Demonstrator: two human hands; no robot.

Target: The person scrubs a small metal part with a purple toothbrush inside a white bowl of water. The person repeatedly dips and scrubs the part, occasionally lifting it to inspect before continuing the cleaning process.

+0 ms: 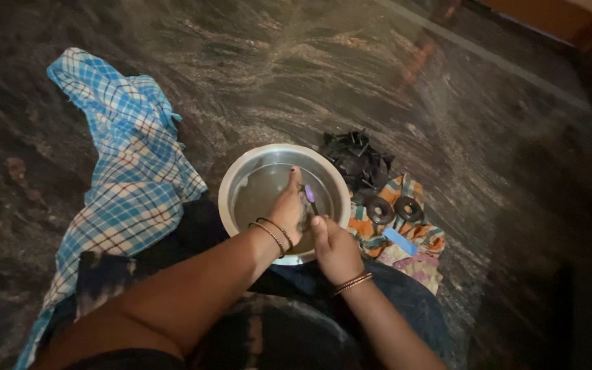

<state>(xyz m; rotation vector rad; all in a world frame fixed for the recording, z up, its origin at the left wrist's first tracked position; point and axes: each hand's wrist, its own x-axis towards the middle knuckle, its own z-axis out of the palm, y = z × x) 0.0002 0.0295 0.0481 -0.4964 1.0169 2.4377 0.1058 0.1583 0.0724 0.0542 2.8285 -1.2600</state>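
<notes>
1. Left fingers (294, 183) wrapped round a small dark part (304, 214), thumb stretched up over the water; exact shape of the part too dim to tell.
2. Right fingers (320, 229) clenched on a purple brush (310, 197), its head set against the dark part.
3. Left hand (289, 209) and right hand (334, 250) side by side, touching, both over the near half of the bowl (241, 171).
4. Thin bangles on both wrists.
5. Bowl round, of steel, holding murky water, standing on the floor between the knees.
6. Just right of the bowl, an orange patterned cloth (416, 257) spread on the floor.
7. On that cloth, two black rings (393, 209) side by side and a small blue bar (400, 241) below them.
8. Behind the cloth, near the bowl's far right rim, a heap of black metal pieces (358, 157).
9. Left of the bowl, a blue checked cloth (128, 178) lying crumpled, running from the far floor down along the left leg.
10. Dark stone floor (310, 68) with pale veins all round.
</notes>
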